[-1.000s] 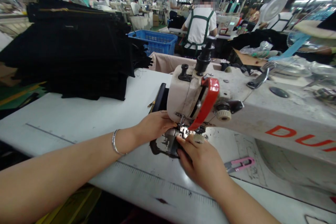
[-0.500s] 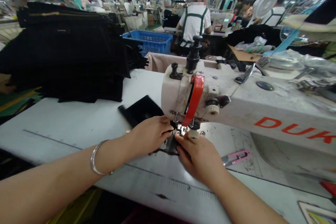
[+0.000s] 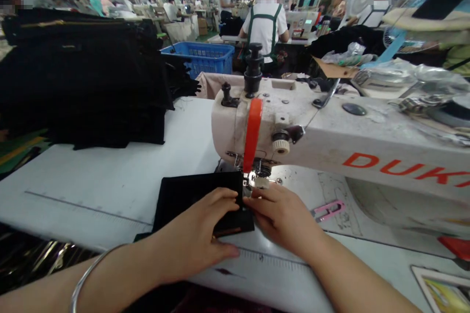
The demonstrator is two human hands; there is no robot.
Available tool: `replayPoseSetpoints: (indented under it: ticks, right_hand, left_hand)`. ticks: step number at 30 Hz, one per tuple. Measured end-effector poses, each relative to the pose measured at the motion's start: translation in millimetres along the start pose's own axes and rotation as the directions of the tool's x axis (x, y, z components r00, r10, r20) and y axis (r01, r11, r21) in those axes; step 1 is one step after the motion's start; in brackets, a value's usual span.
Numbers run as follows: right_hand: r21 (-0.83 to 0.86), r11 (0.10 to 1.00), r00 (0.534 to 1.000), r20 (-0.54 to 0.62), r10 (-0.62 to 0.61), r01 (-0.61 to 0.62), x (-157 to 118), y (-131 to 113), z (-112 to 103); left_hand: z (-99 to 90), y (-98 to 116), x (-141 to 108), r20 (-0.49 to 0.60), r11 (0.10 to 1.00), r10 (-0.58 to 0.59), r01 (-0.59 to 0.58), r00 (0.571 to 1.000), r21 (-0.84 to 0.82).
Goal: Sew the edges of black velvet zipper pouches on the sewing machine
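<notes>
A black fabric piece (image 3: 191,193) lies on the white table, its right edge beside the needle area of the sewing machine (image 3: 316,132). My left hand (image 3: 205,230) rests on this fabric, fingers stretched toward the machine foot and thumb spread apart below. On the fabric's right edge, near the foot, are the fingertips of my right hand (image 3: 281,212), bent and close together; what they pinch, if anything, is hidden. A red strip (image 3: 253,132) hangs down the front of the machine head.
Pink thread snips (image 3: 330,209) lie right of my right hand. A tall pile of black fabric (image 3: 88,78) covers the table's back left. Behind stand a blue crate (image 3: 205,56) and a seated person (image 3: 264,24).
The black fabric has turned and come nearer, now lying flat left of the foot. My left hand has moved toward me and opened over it. The view has shifted slightly.
</notes>
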State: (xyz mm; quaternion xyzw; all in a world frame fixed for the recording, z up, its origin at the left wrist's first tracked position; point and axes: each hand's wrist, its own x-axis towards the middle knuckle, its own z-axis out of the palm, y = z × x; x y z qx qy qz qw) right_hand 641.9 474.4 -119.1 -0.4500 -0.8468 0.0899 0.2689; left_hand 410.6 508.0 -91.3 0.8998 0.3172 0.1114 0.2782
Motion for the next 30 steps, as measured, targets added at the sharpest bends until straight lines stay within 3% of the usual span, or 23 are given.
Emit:
replayPoseSetpoints:
  ticks: [4, 11, 14, 22, 30]
  right_hand:
    - [0.082, 0.994, 0.996, 0.052, -0.075, 0.071, -1, 1, -5]
    - [0.077, 0.996, 0.990, 0.124, -0.065, 0.055, 0, -4, -6]
    - [0.021, 0.998, 0.989, 0.137, -0.061, 0.059, 0, -7, -6]
    - [0.066, 0.998, 0.996, 0.086, -0.014, 0.008, -4, -9, -3]
    - [-0.031, 0.999, 0.995, 0.098, 0.028, -0.025, -3, -6, 4]
  left_hand:
    - [17.1, 4, -17, -0.107, 0.996, 0.047, -0.039, 0.993, 0.084]
    - [25.2, 4, -16, -0.270, 0.993, 0.085, -0.061, 0.959, 0.097]
    - [24.3, 5, -16, -0.241, 0.979, 0.152, -0.113, 0.959, 0.170]
    - [24.1, -1, -17, -0.131, 0.934, 0.263, -0.218, 0.956, 0.284]
    - [13.1, -22, 9, -0.068, 0.897, 0.349, -0.313, 0.934, 0.312]
